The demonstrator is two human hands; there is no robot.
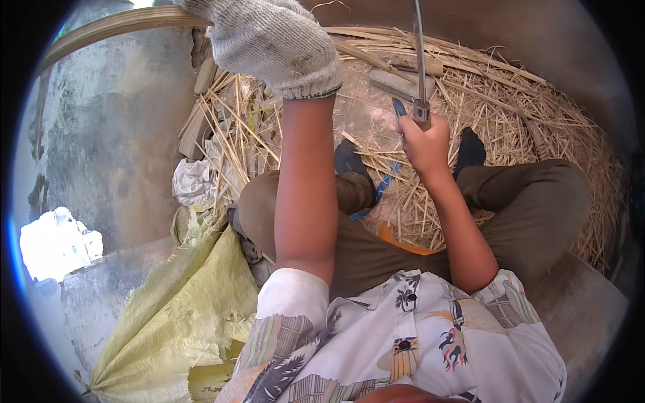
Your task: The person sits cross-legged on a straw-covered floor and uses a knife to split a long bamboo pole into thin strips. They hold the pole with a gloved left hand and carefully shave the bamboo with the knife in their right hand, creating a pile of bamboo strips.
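Observation:
My left hand (272, 47), in a grey-white knitted glove with some dirt on it, is stretched far forward and closed on a long, bowed bamboo strip (127, 25). Its fingertips are cut off by the upper edge of the view. In my bare right hand (428, 144) is a knife (420, 60), gripped by its handle with the narrow metal blade pointing up and away. The blade's tip lies outside the picture. A dark piece (399, 106) shows at the right thumb's tip; what it is I cannot make out. The two hands are apart.
Straw-like bamboo shavings (537, 127) cover the floor around my crossed legs. A grey block (396, 84) lies ahead. To the left are a crumpled white wrapper (193, 181), a yellow-green woven sack (175, 302) and a stained wall (121, 121). Orange (403, 243) and blue strips (386, 185) lie between my legs.

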